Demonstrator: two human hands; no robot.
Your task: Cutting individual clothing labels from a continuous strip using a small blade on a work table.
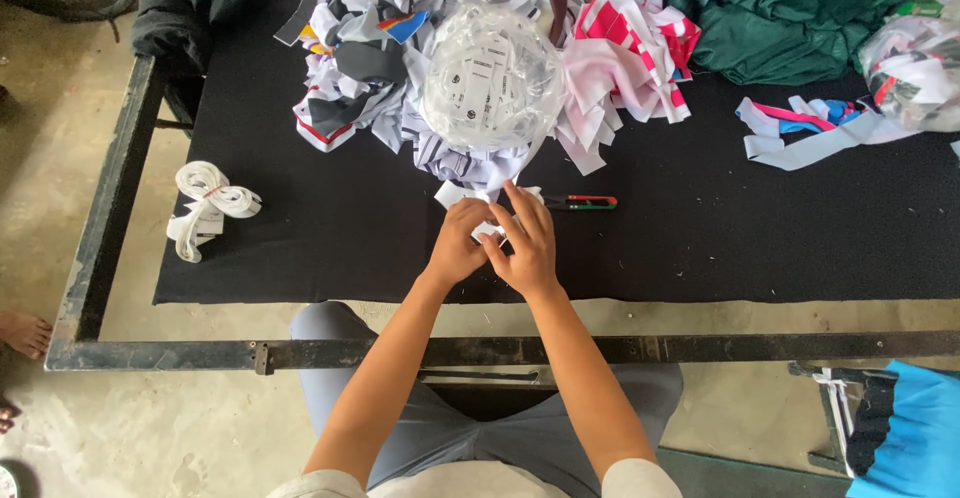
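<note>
Hands, left and right, each grip pinching a small white fabric piece, its axis unclear

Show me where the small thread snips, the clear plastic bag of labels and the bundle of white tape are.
thread snips (585,202), head view, on the red and black handle.
clear plastic bag (490,78), head view, on its bulging middle.
bundle of white tape (208,198), head view, on the looped middle.

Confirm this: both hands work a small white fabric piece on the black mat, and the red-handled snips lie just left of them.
One error: the head view shows the red-handled snips just right of the left hand and right hand. The white fabric piece and black mat are correct.
</note>
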